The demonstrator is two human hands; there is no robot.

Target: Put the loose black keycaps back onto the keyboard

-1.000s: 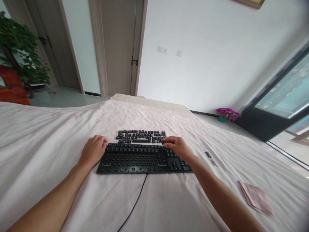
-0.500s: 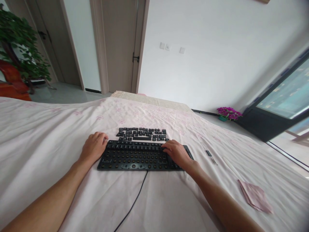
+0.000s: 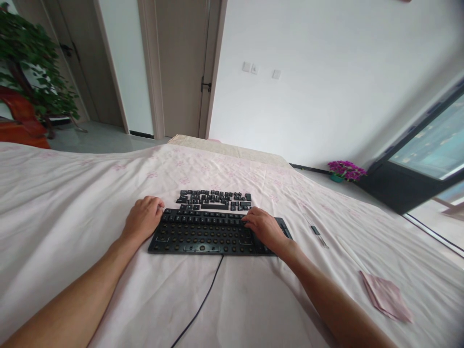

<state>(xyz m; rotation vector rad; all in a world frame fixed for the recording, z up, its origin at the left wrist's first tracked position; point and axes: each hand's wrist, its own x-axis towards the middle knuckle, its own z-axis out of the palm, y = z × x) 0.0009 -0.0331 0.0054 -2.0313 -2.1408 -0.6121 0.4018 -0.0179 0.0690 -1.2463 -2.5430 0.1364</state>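
A black keyboard [image 3: 203, 237] lies on the bedspread, its upper rows still fitted with keycaps and its lower rows bare, showing the switch stems. My left hand [image 3: 145, 215] is at its upper left corner, fingers curled together against the edge. Over the upper right part of the keyboard, my right hand [image 3: 264, 224] has its fingertips pressed together at the end of the number row. Whatever is between those fingertips is hidden. Just behind the keyboard, loose black keycaps [image 3: 214, 206] lie in rows, with a long space bar among them.
Right of the keyboard lies a small tool with a black handle and wire ends [image 3: 316, 231]. A folded pink cloth [image 3: 387, 296] is farther right. The keyboard's cable [image 3: 203, 299] runs toward me across the pale flowered bedspread [image 3: 72, 208].
The view has shifted slightly. Both hands keep nearly the same places on the keyboard, and the loose keycaps look unchanged.
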